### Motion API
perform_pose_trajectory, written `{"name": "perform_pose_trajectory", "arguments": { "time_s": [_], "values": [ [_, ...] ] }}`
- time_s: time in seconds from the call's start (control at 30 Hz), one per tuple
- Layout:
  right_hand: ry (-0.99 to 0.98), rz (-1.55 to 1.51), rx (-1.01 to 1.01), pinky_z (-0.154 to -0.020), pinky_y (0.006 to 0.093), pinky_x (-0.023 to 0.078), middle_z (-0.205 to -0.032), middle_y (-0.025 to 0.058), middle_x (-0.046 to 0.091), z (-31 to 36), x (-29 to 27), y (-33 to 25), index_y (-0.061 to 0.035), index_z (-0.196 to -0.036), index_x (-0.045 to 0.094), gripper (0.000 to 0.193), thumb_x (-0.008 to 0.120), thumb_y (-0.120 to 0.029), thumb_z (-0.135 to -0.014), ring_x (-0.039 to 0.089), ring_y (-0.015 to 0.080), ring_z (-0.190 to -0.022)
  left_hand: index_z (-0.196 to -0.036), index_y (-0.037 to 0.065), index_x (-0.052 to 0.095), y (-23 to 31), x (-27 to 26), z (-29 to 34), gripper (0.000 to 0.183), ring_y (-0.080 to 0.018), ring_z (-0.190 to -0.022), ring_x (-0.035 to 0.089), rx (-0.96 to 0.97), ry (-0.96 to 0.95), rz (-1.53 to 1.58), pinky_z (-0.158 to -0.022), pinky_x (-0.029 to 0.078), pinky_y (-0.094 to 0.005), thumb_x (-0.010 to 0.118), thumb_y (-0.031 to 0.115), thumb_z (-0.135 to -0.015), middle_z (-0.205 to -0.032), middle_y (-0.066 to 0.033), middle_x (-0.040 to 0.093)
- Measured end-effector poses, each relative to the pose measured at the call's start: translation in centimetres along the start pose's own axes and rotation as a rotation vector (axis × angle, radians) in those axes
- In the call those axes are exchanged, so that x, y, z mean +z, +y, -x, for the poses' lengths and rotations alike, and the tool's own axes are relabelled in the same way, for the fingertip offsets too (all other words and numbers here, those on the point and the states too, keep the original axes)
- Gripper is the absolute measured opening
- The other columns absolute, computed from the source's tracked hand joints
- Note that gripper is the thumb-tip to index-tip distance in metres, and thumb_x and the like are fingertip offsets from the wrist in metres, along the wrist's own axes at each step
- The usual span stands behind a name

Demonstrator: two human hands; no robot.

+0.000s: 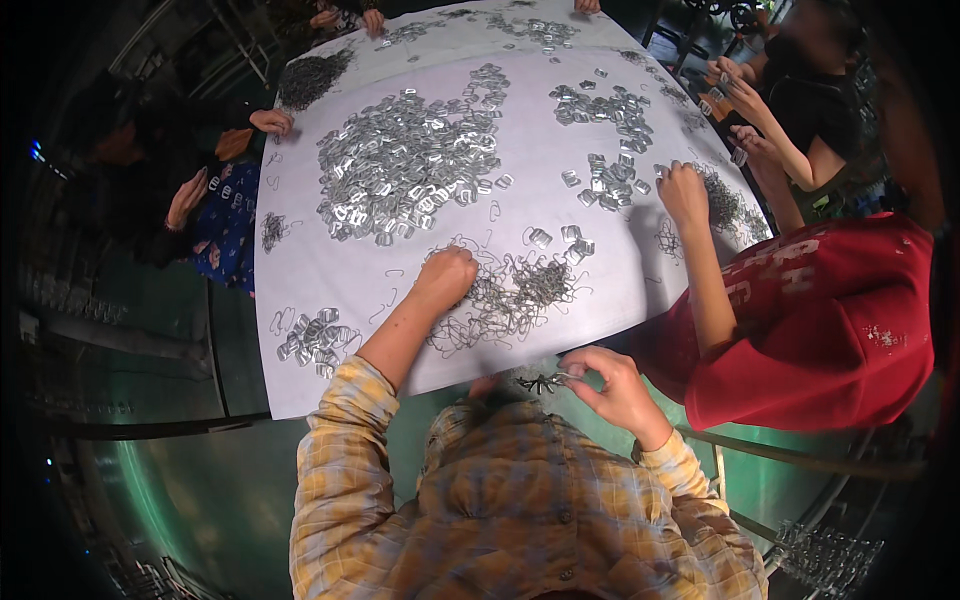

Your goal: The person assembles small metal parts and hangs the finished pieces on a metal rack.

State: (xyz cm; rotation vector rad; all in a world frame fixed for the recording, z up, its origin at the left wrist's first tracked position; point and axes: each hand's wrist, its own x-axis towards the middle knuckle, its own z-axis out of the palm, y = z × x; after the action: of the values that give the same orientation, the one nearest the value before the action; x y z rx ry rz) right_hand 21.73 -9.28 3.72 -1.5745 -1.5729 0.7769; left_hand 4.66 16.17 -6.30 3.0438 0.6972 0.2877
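Note:
My left hand point(448, 276) is closed, fingertips down, at the left side of a tangled pile of thin wire hooks point(540, 285) on the white-covered table point(540, 120). Whatever its fingers may hold is hidden. Just off the table's near edge, my right hand point(618, 395) pinches a small bunch of dark wire hooks point(540, 383) between thumb and fingers. Several flat silver buckles point(575, 240) lie beyond the hook pile. Another small group of buckles point(318, 342) sits left of my left forearm.
A large heap of silver buckles point(400, 165) covers the table's middle left, with smaller groups point(605, 120) to the right. A dark hook pile point(315, 80) lies far left. A person in a red shirt point(820, 320) works close on my right; others work around the table.

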Motion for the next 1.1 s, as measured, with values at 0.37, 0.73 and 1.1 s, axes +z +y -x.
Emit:
{"name": "perform_pose_trajectory", "arguments": {
  "time_s": [0.37,0.73,1.1],
  "values": [
    [0.084,-0.075,0.011,-0.068,0.0256,0.049,-0.074,0.0046,0.059,0.1,0.9,0.0,-0.0018,-0.097,0.057,0.029,0.065,0.006,-0.070,0.058,0.0128,-0.069,-0.068,0.004,0.062,0.5,0.7,-0.2,0.006,-0.0263,-0.075,0.061,-0.115,0.011,-0.001,-0.064,0.051,-0.0355,0.056,0.007,-0.069,-0.075,-0.0109,0.061],
    [0.065,-0.143,-0.002,-0.066,0.0262,0.048,-0.076,0.0058,0.058,0.1,1.4,-1.1,-0.0041,-0.100,0.055,0.029,0.064,0.003,-0.073,0.057,0.0148,-0.069,-0.070,0.003,0.064,2.1,-1.2,-0.1,0.006,-0.0216,-0.064,0.062,-0.373,0.156,0.197,-0.054,0.049,-0.0319,0.061,0.008,-0.069,-0.073,-0.0097,0.065],
    [0.082,-0.196,-0.002,-0.064,0.0251,0.047,-0.076,0.0047,0.058,-0.6,2.1,-1.1,-0.0055,-0.104,0.053,0.033,0.064,0.003,-0.074,0.056,0.0133,-0.068,-0.078,0.003,0.066,12.6,-8.9,5.8,0.007,-0.0089,-0.066,0.055,-0.184,0.309,1.096,-0.053,0.040,-0.0218,0.069,0.000,-0.072,-0.075,-0.0030,0.063]
  ]
}}
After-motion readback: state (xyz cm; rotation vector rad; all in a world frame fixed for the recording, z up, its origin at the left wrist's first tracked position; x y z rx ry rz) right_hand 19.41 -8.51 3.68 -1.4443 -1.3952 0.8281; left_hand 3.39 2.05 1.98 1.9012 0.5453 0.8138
